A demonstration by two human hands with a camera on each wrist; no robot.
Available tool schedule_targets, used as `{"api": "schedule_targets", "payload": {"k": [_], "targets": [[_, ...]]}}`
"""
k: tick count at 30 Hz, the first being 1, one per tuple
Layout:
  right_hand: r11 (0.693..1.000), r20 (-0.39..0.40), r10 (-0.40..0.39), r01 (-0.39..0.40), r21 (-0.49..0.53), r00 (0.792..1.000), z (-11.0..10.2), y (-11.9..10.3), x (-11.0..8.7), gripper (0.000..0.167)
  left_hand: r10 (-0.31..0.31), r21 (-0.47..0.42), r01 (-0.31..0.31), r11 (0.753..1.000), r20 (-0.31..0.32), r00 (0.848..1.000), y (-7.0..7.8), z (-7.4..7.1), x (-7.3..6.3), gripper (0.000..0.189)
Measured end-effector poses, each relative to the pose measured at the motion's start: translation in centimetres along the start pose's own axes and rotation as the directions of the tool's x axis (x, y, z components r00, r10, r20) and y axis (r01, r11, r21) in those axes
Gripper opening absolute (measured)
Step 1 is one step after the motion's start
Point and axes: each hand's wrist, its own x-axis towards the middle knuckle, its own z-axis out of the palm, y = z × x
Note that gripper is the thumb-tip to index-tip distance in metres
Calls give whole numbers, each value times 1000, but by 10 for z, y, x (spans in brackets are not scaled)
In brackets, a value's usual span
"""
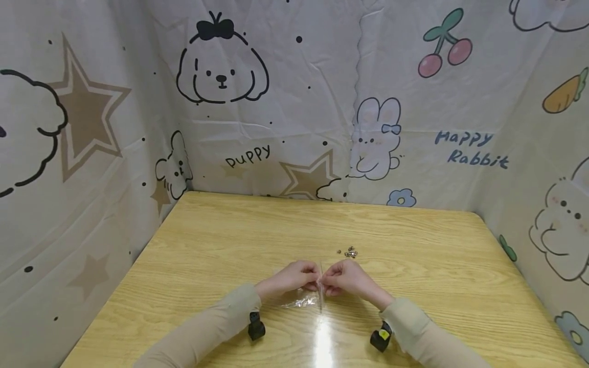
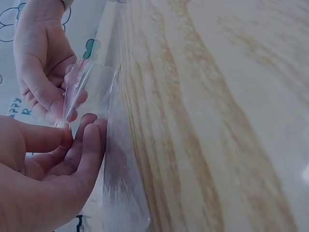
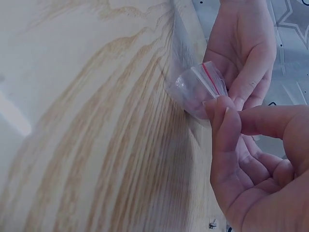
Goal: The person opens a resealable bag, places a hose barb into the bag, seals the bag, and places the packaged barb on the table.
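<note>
A clear plastic zip bag point(image 1: 303, 301) with a red strip along its mouth is held between both hands above the table. My left hand point(image 1: 294, 276) pinches one side of the mouth between thumb and fingertips. From the other side, my right hand point(image 1: 350, 279) pinches the same edge, its fingertips close to the left ones. In the left wrist view the bag point(image 2: 124, 193) hangs down past the left fingers. The red strip shows on the bag point(image 3: 193, 89) in the right wrist view. I cannot tell whether the mouth is unsealed.
Beyond the right hand, several small shiny metal pieces point(image 1: 351, 252) lie in a little cluster on the wooden table point(image 1: 221, 230). Printed cloth point(image 1: 294, 117) hangs around the table's back and sides. A black wrist camera point(image 1: 256, 327) sits at each cuff.
</note>
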Motion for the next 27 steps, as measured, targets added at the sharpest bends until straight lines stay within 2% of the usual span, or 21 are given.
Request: {"api": "schedule_targets", "payload": {"k": [7,13,20,27], "targets": [[1000,-19,29,-29,-3,999,-5,4,-3,16,-6,5,6,1000,-7,1000,-5,-6,-2,16],[999,17,34,-34,23,999,-7,5,-4,19,-5,-20,5,1000,-11,1000,-9,-12,-4,19],[999,26,29,-29,36,999,-11,3,-6,21,17,-19,-19,1000,-84,996,-11,-17,-5,14],[1000,21,25,-25,9,999,-18,3,-7,22,6,-98,-16,995,-98,995,-6,-21,-10,12]]}}
